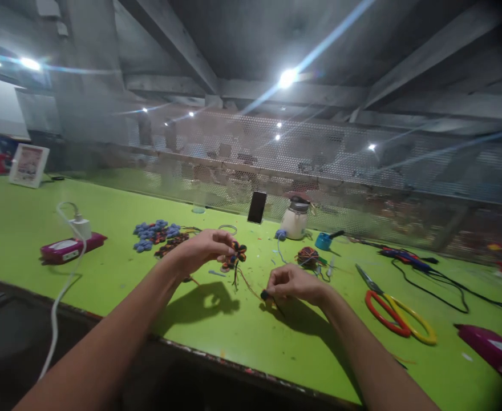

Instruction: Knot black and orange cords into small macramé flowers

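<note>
Between the thumb and fingers of my left hand [203,246] is a crocheted flower [239,249] with dark, orange and red petals, held above the green table [234,337]. A thin strand of yarn [246,281] runs from it toward my right hand [292,282]. My right fingers pinch a small dark piece [264,294] low over the tabletop; its kind cannot be made out. Just beyond the right hand lies a ball of multicoloured yarn [308,257]. Blue crocheted flowers [150,233] and darker multicoloured ones [171,245] lie in a heap past my left hand.
Scissors [390,308] with red and yellow handles lie at right, near dark cables [422,268]. A jar [296,220], a blue pot [323,241] and a phone [256,207] stand at the back. A purple power strip [65,250] with a white charger [80,228] is at left.
</note>
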Tool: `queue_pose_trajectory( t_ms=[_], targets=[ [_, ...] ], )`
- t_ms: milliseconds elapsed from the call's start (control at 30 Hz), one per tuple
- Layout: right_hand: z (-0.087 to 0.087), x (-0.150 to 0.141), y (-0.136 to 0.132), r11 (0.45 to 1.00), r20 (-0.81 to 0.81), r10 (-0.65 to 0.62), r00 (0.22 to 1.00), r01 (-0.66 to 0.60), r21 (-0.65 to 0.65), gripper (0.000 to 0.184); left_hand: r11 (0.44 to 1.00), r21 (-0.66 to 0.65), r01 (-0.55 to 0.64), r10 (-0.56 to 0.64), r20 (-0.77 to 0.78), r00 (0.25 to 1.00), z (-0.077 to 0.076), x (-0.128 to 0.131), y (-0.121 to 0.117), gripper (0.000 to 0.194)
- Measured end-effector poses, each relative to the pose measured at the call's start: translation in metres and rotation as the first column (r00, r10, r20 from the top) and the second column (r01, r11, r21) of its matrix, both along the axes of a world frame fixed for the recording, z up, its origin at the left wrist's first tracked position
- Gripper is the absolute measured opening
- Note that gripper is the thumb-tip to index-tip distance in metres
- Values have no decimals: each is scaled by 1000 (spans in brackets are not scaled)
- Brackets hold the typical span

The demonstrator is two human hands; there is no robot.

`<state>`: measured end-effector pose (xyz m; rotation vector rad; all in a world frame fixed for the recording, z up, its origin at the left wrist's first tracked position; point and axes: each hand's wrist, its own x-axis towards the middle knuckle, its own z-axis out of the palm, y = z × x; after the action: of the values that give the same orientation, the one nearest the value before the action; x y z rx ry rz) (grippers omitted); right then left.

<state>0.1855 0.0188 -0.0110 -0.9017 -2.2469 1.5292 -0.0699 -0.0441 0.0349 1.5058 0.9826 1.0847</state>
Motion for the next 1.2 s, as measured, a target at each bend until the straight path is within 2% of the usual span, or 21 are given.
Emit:
queue_pose_trajectory(
  t_ms=[100,167,233,300,400,500,667,800,933,1033,1200],
  targets=[
    [11,4,-1,999,14,-30,999,29,28,27,987,-92,134,-126,82,989,2,24,11,19],
    [17,8,0,991,0,-104,995,103,89,28,975,-133,175,-166,82,983,1,35,17,16],
    [22,10,0,966,-82,-195,977,206,158,28,970,-156,188,-177,80,981,-3,41,22,14],
    [26,10,-3,946,-217,-236,947,275,170,27,970,-165,178,-167,80,983,-8,44,24,14],
    [29,4,-11,963,-348,-193,917,245,114,26,973,-170,158,-149,62,987,-15,46,23,14],
    [29,-4,-20,979,-362,-158,919,194,65,24,975,-166,145,-141,36,989,-18,47,21,13],
    [27,-12,-24,978,-382,-193,904,207,-5,23,985,-127,114,-109,44,993,-19,50,18,13],
    [24,-14,-23,968,-411,-227,883,251,4,21,988,-135,70,-59,81,995,-22,52,17,15],
    [21,-14,-22,964,-449,-240,861,266,-5,21,987,-122,102,-90,102,991,-24,52,16,24],
    [20,-14,-21,967,-466,-232,854,253,-19,24,990,-112,86,-74,100,992,-26,50,17,24],
    [19,-15,-20,968,-391,-228,892,250,5,31,990,-128,64,-48,130,990,-27,48,19,28]
  ],
)
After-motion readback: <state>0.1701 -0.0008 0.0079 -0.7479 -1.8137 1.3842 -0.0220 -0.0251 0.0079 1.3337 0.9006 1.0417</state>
